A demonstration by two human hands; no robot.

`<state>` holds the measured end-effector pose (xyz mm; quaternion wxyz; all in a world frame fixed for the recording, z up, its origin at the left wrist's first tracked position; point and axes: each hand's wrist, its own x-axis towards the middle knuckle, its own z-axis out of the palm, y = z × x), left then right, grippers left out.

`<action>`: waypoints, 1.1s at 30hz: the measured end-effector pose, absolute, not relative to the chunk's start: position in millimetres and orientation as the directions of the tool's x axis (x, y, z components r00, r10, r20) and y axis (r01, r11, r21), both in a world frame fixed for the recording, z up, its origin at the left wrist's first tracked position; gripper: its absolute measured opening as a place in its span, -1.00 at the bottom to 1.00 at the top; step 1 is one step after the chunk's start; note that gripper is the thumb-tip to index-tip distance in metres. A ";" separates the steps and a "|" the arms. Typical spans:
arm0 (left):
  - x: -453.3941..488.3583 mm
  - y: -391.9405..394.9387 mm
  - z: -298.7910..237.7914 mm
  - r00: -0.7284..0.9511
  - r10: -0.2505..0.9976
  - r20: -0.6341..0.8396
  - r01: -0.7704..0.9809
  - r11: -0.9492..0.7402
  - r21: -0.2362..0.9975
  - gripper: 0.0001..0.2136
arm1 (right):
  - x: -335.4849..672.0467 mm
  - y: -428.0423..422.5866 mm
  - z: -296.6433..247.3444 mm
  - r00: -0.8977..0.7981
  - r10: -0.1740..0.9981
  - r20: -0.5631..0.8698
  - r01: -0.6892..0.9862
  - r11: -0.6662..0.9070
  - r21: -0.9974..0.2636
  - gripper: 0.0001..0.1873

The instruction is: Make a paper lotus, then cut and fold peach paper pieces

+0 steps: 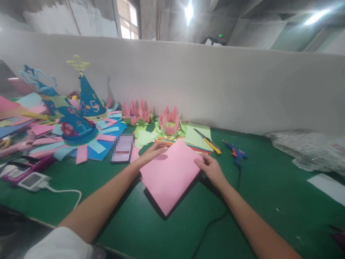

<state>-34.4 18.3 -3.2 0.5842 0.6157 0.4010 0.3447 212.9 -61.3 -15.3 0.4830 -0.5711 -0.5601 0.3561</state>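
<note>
A pink sheet of paper [169, 176] is held a little above the green table [258, 194], turned like a diamond. My left hand [152, 151] grips its upper left edge, fingers laid over the top. My right hand [210, 168] pinches its right corner. Behind the sheet lies a stack of coloured paper [195, 138] with two pink paper lotus flowers [169, 122] on green leaves.
A yellow utility knife [208, 141] and a blue glue gun [235, 153] lie right of the stack. A phone [122, 148], blue paper cone hats [90, 99], paper strips and a white device with cable [33, 181] are on the left. Plastic wrap [309, 147] sits far right.
</note>
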 end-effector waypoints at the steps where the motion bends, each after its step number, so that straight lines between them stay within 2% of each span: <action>1: -36.3 18.8 -3.1 0.486 0.868 -0.097 0.081 0.065 0.995 -0.50 | 212.2 -61.0 -15.2 0.136 0.980 0.144 0.291 0.100 -0.952 -0.57; 4: -42.9 17.3 0.4 0.586 0.779 -0.223 0.115 0.192 0.975 -0.40 | 210.2 -59.4 -12.6 0.175 0.968 0.179 0.270 0.128 -0.954 -0.60; 6: -46.5 17.4 2.4 0.623 0.740 -0.253 0.131 0.220 0.967 -0.42 | 212.0 -57.8 -9.6 0.192 0.960 0.203 0.252 0.152 -0.956 -0.62; 9: -49.4 22.5 0.5 0.565 0.799 -0.209 0.048 0.220 0.974 -0.48 | 221.6 -57.0 -7.0 0.180 0.965 0.190 0.344 0.119 -0.931 -0.61; 11: -49.7 27.1 -3.5 0.472 0.868 -0.154 -0.038 0.195 0.980 -0.48 | 228.4 -58.7 -7.9 0.087 0.985 0.147 0.506 0.084 -0.858 -0.68; 13: -48.1 29.6 -7.7 0.421 0.898 -0.126 -0.095 0.182 0.979 -0.47 | 230.5 -61.6 -10.2 -0.007 0.997 0.073 0.583 0.063 -0.810 -0.73; 15: -44.4 28.7 -10.8 0.400 0.907 -0.132 -0.111 0.190 0.975 -0.47 | 226.4 -63.7 -12.0 -0.020 1.000 0.003 0.517 0.013 -0.856 -0.65; 18: -37.1 22.8 -14.1 0.374 0.915 -0.148 -0.083 0.192 0.978 -0.51 | 213.8 -62.3 -11.0 -0.011 0.997 -0.080 0.278 -0.074 -0.958 -0.46; 20: -33.7 18.5 -17.1 0.352 0.929 -0.114 -0.061 0.144 0.988 -0.54 | 205.7 -58.2 -7.9 -0.015 0.992 -0.125 0.194 -0.120 -0.974 -0.44; 24: -34.1 13.1 -24.9 0.330 0.942 -0.064 -0.033 0.080 0.996 -0.58 | 193.8 -48.3 -1.4 0.028 0.982 -0.185 0.195 -0.186 -0.963 -0.37; 27: -36.7 11.2 -27.7 0.319 0.945 -0.071 0.003 0.073 0.997 -0.62 | 186.5 -44.2 -0.3 0.072 0.975 -0.210 0.136 -0.218 -0.966 -0.30; 30: -37.5 11.2 -27.5 0.310 0.945 -0.105 0.012 0.106 0.994 -0.62 | 182.3 -43.6 -2.6 0.127 0.970 -0.207 0.113 -0.222 -0.969 -0.26; 33: -37.6 13.0 -28.2 0.314 0.937 -0.150 0.006 0.156 0.988 -0.63 | 182.0 -43.5 -5.2 0.177 0.965 -0.196 0.159 -0.224 -0.961 -0.24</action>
